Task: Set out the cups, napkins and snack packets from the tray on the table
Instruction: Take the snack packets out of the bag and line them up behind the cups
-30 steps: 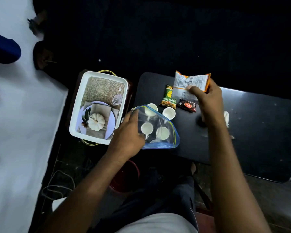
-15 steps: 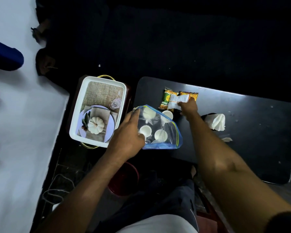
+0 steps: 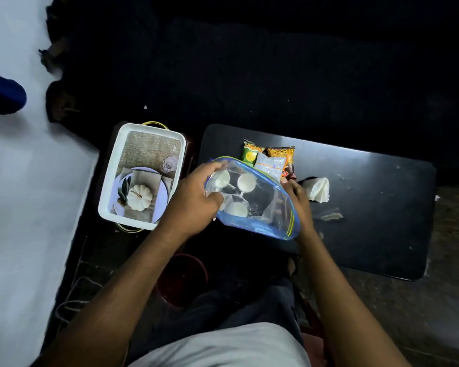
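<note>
Both hands, left (image 3: 194,205) and right (image 3: 298,201), clutch the clear bag (image 3: 260,205) over the table (image 3: 368,207).

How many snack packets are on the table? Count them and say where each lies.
4, clustered at the table's far left: green packet, orange packet beside it, white packet overlapping both, dark packet peeking out at right. The plastic bag may hide more.

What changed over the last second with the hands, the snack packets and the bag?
The right hand let go of the white-and-orange packet, which now lies on the other snack packets, and came back to the right edge of the clear plastic bag. The left hand still grips the bag's left edge. The cups, napkin and tray stayed put.
</note>
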